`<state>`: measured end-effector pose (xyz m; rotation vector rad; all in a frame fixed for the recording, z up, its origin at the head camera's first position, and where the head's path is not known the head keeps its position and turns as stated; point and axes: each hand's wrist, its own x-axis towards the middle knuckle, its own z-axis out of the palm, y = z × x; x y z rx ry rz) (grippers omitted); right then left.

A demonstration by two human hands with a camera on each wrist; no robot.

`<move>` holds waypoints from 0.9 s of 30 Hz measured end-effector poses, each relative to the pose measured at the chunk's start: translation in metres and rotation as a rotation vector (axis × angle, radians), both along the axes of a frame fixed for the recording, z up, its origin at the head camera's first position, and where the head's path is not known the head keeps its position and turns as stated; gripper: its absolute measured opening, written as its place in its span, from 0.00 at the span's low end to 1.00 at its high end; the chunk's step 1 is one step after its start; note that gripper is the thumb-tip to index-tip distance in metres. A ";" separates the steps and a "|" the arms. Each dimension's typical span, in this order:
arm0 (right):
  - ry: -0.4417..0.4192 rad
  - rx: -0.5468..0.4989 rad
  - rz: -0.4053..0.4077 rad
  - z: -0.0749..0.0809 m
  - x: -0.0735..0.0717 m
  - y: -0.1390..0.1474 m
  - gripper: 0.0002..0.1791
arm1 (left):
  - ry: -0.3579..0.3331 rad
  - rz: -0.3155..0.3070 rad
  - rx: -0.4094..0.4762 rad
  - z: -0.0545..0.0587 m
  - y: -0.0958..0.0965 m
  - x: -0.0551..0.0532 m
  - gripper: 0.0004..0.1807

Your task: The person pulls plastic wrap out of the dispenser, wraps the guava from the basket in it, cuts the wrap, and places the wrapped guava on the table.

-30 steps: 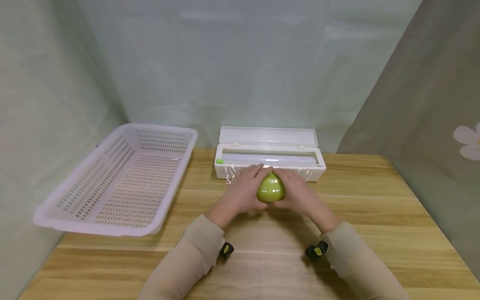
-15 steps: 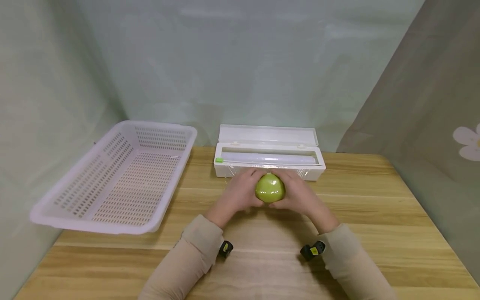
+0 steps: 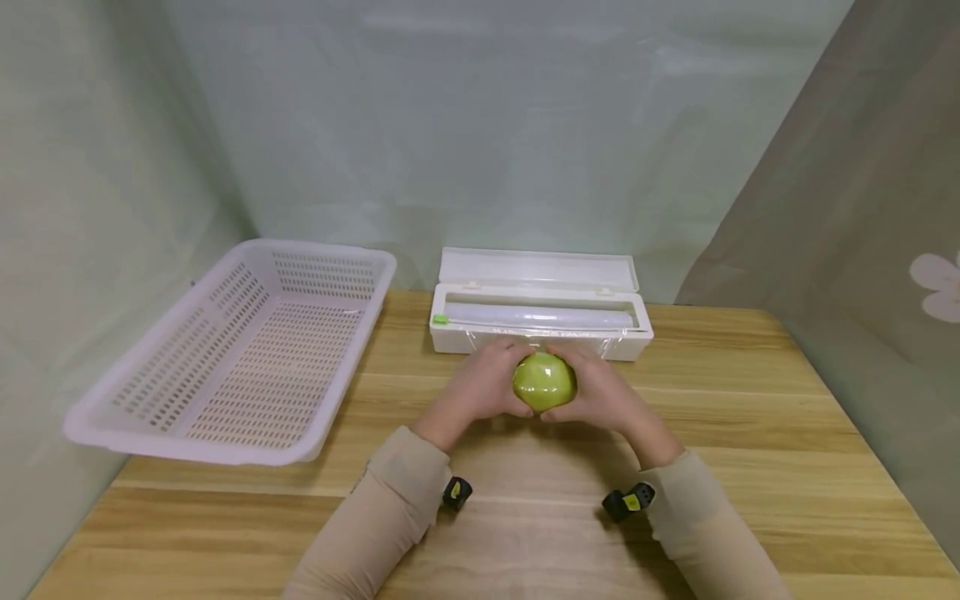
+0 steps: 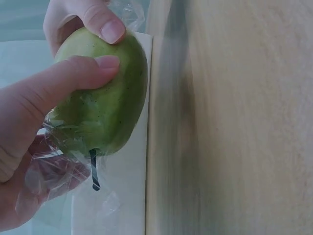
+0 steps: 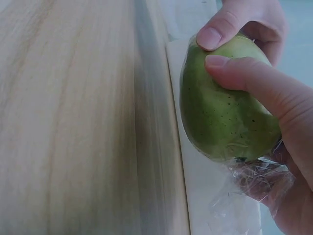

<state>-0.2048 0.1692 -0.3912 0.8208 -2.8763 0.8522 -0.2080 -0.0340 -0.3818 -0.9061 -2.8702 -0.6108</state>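
Both hands hold a green pear [image 3: 544, 382] just in front of a white cling film dispenser [image 3: 448, 340]. The left hand [image 3: 486, 385] grips its left side, the right hand [image 3: 602, 390] its right side. In the left wrist view, both thumbs press on the pear [image 4: 117, 112], whose dark stem points away from them. Crumpled clear cling film [image 4: 54, 169] bunches around the stem end, against the left fingers. On the right side, more cling film [image 5: 261, 178] gathers under the right fingers. Film also stretches from the dispenser toward the hands.
The dispenser's lid [image 3: 536, 270] stands raised, showing the film roll [image 3: 536, 317] and a green slider [image 3: 440, 319] at the left end. A white perforated basket [image 3: 327, 417] sits at the left of the wooden table [image 3: 750, 467]. Curtains hang behind and on both sides.
The pear has turned between the hands, its narrow top giving way to a rounder side in the head view. Both hands have kept their grip, with slight finger shifts.
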 end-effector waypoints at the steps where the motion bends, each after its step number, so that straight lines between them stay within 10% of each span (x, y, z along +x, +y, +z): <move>1: -0.003 -0.007 0.005 0.000 0.000 0.000 0.53 | -0.009 0.000 0.001 0.000 0.000 0.000 0.47; 27: -0.117 -0.052 0.095 -0.009 0.008 0.005 0.47 | -0.152 -0.062 0.043 -0.005 -0.001 0.001 0.37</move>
